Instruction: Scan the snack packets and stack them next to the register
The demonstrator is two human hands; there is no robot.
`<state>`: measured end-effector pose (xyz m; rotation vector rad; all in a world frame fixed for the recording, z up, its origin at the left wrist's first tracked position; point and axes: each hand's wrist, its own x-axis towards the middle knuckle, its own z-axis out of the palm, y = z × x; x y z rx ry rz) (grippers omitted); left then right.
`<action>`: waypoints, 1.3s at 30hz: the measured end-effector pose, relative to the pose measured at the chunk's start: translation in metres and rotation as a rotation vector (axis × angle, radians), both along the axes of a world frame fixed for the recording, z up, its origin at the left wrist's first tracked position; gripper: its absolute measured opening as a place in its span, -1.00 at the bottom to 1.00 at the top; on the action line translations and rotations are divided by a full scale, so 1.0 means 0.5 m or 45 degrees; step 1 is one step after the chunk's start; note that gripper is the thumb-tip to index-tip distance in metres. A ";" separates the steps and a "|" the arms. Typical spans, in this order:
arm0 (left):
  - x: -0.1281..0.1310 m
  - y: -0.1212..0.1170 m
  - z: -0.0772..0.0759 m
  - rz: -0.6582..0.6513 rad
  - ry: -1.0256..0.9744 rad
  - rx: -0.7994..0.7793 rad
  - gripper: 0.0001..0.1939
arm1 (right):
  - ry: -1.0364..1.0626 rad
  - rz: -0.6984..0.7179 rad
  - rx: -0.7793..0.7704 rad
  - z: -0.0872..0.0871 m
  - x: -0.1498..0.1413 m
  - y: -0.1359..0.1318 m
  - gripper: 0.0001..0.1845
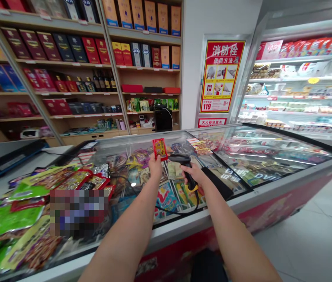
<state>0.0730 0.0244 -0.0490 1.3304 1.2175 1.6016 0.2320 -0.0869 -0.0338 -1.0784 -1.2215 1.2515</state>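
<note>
My left hand pinches a small red snack packet by its lower edge and holds it up above the glass top of a chest freezer. Wrapped in my right hand is the handle of a black barcode scanner, its head turned left toward the packet and close beside it. From the scanner's yellow-trimmed base a black cable loops down and left over the glass. A heap of snack bags, green, red and cream, lies on the freezer's left end.
A few loose snack packets lie on the glass farther back. Left stands a dark device on a counter. Behind are shelves of boxed bottles; an open refrigerated case is at the right, past tiled floor.
</note>
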 end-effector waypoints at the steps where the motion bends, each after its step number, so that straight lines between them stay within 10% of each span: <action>1: 0.000 -0.001 0.000 0.004 0.020 0.004 -0.63 | 0.001 0.004 0.002 -0.001 0.000 0.000 -0.58; 22: -0.042 -0.044 0.053 0.135 0.424 -0.003 -0.70 | 0.129 0.031 0.017 -0.003 -0.030 0.012 -0.54; 39: -0.500 -0.157 0.191 0.860 0.838 -0.224 -0.66 | 0.015 0.518 0.116 0.110 -0.393 0.077 -0.56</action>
